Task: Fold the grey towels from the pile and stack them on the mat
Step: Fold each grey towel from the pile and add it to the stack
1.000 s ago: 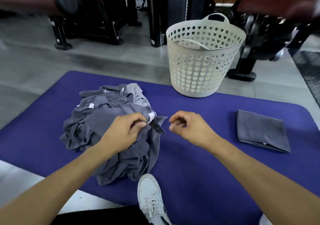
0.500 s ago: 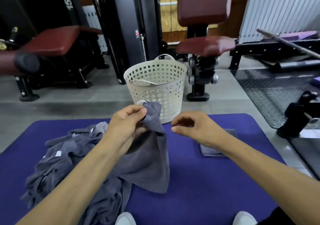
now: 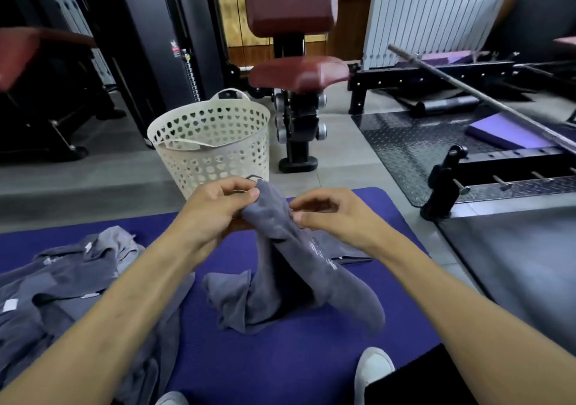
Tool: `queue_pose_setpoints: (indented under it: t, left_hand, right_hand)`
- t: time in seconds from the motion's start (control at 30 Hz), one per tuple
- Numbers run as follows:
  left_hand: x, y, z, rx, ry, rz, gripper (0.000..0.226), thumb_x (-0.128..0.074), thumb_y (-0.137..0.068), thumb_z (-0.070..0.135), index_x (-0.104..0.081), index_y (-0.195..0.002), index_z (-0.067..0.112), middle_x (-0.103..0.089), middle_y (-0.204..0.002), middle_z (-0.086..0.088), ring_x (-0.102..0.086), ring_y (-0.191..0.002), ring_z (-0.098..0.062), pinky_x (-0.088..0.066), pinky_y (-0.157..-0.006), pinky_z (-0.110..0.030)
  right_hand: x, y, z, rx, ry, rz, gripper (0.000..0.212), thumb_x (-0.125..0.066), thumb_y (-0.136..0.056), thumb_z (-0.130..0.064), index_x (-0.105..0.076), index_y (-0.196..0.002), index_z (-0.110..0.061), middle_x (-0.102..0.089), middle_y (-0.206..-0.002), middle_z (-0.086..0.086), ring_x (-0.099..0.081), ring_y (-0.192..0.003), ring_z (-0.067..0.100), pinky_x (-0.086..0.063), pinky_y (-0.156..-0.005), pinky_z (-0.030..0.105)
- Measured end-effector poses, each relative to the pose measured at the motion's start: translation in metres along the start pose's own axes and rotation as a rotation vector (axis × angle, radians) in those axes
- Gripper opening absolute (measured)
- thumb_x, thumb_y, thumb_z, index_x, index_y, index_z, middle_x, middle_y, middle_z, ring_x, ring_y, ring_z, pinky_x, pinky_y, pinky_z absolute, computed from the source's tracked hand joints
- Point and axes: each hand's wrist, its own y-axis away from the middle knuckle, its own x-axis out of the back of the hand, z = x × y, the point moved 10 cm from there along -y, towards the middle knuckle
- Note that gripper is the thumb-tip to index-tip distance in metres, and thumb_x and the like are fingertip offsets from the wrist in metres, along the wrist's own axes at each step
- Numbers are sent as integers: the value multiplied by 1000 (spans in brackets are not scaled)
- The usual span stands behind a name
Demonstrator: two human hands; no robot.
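Even, soft indoor daylight | faint shadows under the held towel [image 3: 299, 267] on the mat [image 3: 280, 367] | wide-angle bowing at frame edges | motion blur on left padded seat [image 3: 28, 52] | centre sharp

the grey towel [image 3: 293, 267] is soft matt terry cloth, a bit fuzzy, same as the pile [image 3: 62, 283] with its little white sewn tags. the purple mat [image 3: 299, 364] looks like matt foam with a fine texture. basket [image 3: 215, 146] is cream plastic, smooth with heart cutouts. seat pads [image 3: 299, 71] are glossy maroon vinyl. floor plate [image 3: 402, 146] is dark metal tread, slightly shiny.
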Motion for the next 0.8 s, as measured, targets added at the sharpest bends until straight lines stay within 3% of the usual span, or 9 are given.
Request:
queue_pose_setpoints:
  t: [0.13, 0.23, 0.33, 0.4, 0.47, 0.53, 0.6, 0.67, 0.8]
  left_hand:
    - [8, -2, -15, 66, 32, 20, 13, -59, -94, 4, -68, -86, 8, -71, -76, -4, -68, -66, -10, -57, -58, -22]
    - [14, -1, -23, 105, 99, 56, 14, -60, -94, 4, -67, -83, 9, -69, -71, -4, -68, -62, -8, -55, -55, -20]
    - [18, -2, -26, 105, 128, 67, 16, -61, -93, 3, -65, -79, 9, -68, -61, -1, -67, -58, -8, -57, -56, -21]
    - [27, -3, -28, 107, 117, 104, 15, -63, -92, 4, -65, -78, 10, -67, -60, -1, -66, -56, -7, -57, -56, -22]
    - [42, -5, -33, 119, 96, 168, 14, -66, -91, 5, -66, -78, 11, -67, -63, -2, -65, -57, -9, -57, -55, -21]
    - [52, -8, -41, 137, 34, 179, 10, -65, -92, 8, -67, -83, 12, -71, -71, -4, -68, -63, -13, -57, -56, -22]
    - [52, -10, -48, 133, -74, 129, 7, -64, -93, 9, -67, -95, 15, -75, -83, -5, -71, -71, -15, -57, -62, -25]
    - [45, -15, -56, 112, -201, 38, 25, -67, -91, 6, -64, -109, 21, -74, -95, -3, -71, -80, -16, -55, -72, -30]
    - [15, -24, -74, 40, -536, -141, 29, -74, -87, 20, -64, -111, 34, -64, -113, 6, -64, -96, -12, -54, -81, -31]
  right_hand:
    - [-22, 3, -1, 2, 131, -116, 29, -85, -75, -30, -74, -100, -20, -74, -98, -7, -68, -92, 8, -54, -89, 27]
    - [-40, 3, -6, 49, 339, -67, 28, -86, -71, -39, -71, -87, -22, -69, -80, -12, -64, -74, 3, -53, -73, 20]
    - [-54, -2, -13, 126, 455, 16, 21, -73, -83, -23, -62, -73, -8, -58, -63, 2, -49, -60, 15, -48, -63, 37]
    - [-55, -8, -13, 118, 467, 35, 15, -66, -86, -15, -62, -74, -7, -61, -65, 6, -51, -62, 19, -49, -65, 44]
    - [-48, -12, -15, 108, 418, 66, 6, -63, -86, -9, -67, -82, -11, -67, -74, 2, -60, -71, 16, -53, -70, 42]
    - [-40, -13, -17, 99, 338, 84, 17, -60, -88, -5, -70, -93, -17, -71, -84, -3, -66, -83, 15, -56, -77, 37]
    - [-34, -11, -21, 111, 304, 81, 23, -57, -91, -3, -70, -92, -22, -70, -82, -9, -65, -81, 12, -54, -76, 33]
    - [-27, -8, -23, 109, 269, 74, 28, -55, -94, -2, -68, -88, -26, -68, -79, -11, -62, -78, 7, -51, -75, 28]
    - [-18, -2, -21, 86, 192, 31, 24, -49, -97, 1, -69, -98, -10, -71, -96, 9, -64, -90, 18, -51, -86, 31]
